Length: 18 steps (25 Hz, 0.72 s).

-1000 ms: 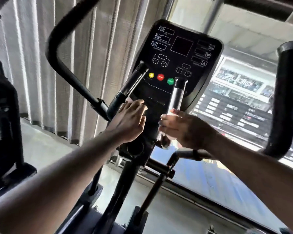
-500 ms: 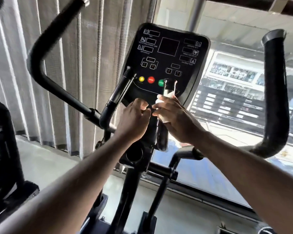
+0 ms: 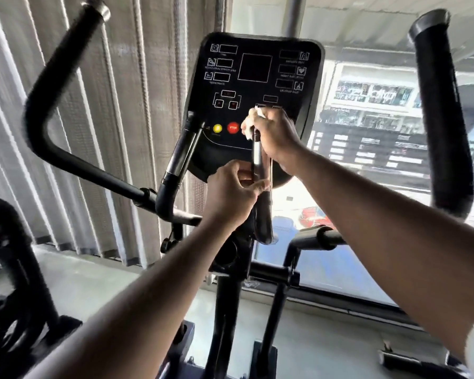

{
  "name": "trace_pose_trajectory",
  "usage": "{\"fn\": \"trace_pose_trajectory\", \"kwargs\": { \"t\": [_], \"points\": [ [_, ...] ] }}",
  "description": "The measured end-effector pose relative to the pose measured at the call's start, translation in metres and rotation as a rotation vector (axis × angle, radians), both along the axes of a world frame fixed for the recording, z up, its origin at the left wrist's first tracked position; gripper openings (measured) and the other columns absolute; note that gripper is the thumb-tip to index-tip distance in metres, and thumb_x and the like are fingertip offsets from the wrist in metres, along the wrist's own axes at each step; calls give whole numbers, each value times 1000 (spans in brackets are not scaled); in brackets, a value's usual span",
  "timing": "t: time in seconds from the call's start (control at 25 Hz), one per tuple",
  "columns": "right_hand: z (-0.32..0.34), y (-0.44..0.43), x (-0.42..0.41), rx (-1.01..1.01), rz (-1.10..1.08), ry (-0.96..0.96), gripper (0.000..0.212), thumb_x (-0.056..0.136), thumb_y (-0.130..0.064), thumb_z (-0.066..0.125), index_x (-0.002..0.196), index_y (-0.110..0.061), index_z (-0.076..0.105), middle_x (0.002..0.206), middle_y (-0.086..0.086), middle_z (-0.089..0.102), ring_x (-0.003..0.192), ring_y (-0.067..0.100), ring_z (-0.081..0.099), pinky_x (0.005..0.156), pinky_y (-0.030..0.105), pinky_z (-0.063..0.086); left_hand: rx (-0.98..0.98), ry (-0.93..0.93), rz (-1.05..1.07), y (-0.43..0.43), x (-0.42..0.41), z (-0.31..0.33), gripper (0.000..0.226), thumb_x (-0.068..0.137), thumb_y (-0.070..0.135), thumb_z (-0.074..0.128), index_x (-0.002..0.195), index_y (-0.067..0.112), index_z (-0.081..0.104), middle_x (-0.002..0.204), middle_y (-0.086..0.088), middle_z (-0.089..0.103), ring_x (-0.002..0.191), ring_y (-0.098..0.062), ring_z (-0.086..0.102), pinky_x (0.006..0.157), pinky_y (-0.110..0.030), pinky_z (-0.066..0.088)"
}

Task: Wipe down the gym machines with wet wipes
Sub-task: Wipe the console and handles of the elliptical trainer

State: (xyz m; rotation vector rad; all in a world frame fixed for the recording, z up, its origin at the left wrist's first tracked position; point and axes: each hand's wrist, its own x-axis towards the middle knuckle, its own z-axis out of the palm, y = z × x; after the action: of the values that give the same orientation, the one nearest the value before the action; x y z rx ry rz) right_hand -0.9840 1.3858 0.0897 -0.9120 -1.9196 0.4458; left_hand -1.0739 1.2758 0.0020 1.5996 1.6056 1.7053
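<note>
Right hand [image 3: 275,132] wraps wipe [image 3: 247,123] round grip bar [image 3: 257,157] top — left hand [image 3: 230,196] pinches lower

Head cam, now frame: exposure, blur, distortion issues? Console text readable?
Head view: window backlight blows out; console dark, small labels illegible; wipe in right hand motion-smeared; left hand holding the grip slightly soft; curtain folds fan out, wide-angle distortion.

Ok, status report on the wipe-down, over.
Right hand grips wet wipe at top of inner handle. Left hand holds that handle lower down. Nothing in the way.
</note>
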Motion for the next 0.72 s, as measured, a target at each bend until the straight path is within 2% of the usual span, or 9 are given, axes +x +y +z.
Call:
{"fn": "trace_pose_trajectory", "kwargs": {
  "t": [0.08, 0.16, 0.24, 0.32, 0.4, 0.48, 0.56, 0.64, 0.72],
  "points": [
    [-16, -1, -5, 49, -67, 151, 38, 102, -39, 44, 90, -24, 77, 97, -1, 79, 96, 16, 72, 93, 37, 55, -13, 39, 39, 0, 1, 5, 25, 77, 30, 93, 91, 27, 72, 88, 16, 77, 83, 1, 73, 85, -31, 62],
    [-31, 0, 3, 383, -180, -14, 32, 98, -20, 48, 116, -15, 75, 111, 5, 76, 104, 20, 69, 93, 28, 51, -30, 55, 47, 1, -1, 7, 28, 75, 31, 95, 92, 23, 74, 85, 15, 77, 79, 2, 72, 79, -24, 60],
    [-24, 7, 17, 599, -163, -212, 37, 92, -9, 47, 119, -14, 72, 110, 7, 73, 104, 25, 67, 91, 30, 51, -58, 83, 43, 1, -3, 8, 31, 75, 31, 95, 96, 22, 74, 84, 15, 76, 76, 5, 70, 70, -12, 54],
    [-3, 7, 21, 592, -172, -363, 39, 87, -17, 45, 114, -13, 72, 104, 8, 72, 98, 29, 68, 87, 37, 56, -69, 118, 46, 4, -4, 9, 35, 74, 32, 96, 99, 20, 74, 86, 13, 77, 77, 3, 70, 71, -13, 54],
    [14, 5, 12, 527, -229, -539, 30, 93, -20, 50, 107, -7, 73, 97, 14, 74, 87, 33, 70, 78, 34, 56, -79, 108, 50, 7, -7, 11, 38, 72, 33, 97, 99, 19, 74, 86, 12, 76, 78, -2, 71, 75, -22, 59],
    [16, 2, -1, 354, -231, -570, 26, 100, -19, 51, 93, -4, 71, 87, 16, 74, 75, 31, 68, 69, 30, 52, -109, 78, 33, 10, -8, 12, 39, 70, 32, 98, 96, 20, 73, 83, 11, 75, 76, -4, 72, 73, -29, 63],
    [14, 0, -8, 73, -155, -350, 32, 100, -19, 50, 79, -11, 72, 81, 6, 74, 75, 20, 69, 69, 29, 54, -134, 59, 18, 12, -8, 11, 37, 69, 31, 99, 92, 21, 71, 83, 9, 76, 75, -8, 74, 72, -35, 65],
    [15, 2, -7, -201, -51, -17, 31, 95, -18, 53, 71, -13, 72, 77, 2, 73, 73, 17, 67, 72, 30, 54, -154, 35, 29, 15, -9, 9, 36, 66, 33, 100, 83, 23, 70, 81, 7, 76, 73, -13, 75, 69, -40, 66],
    [10, -1, -4, -540, 138, 363, 28, 97, -16, 53, 78, -7, 72, 75, 9, 70, 68, 22, 63, 65, 34, 55, -168, -28, 37, 16, -12, 8, 38, 63, 36, 101, 76, 19, 69, 74, 3, 76, 67, -17, 76, 64, -41, 65]
  ]
}}
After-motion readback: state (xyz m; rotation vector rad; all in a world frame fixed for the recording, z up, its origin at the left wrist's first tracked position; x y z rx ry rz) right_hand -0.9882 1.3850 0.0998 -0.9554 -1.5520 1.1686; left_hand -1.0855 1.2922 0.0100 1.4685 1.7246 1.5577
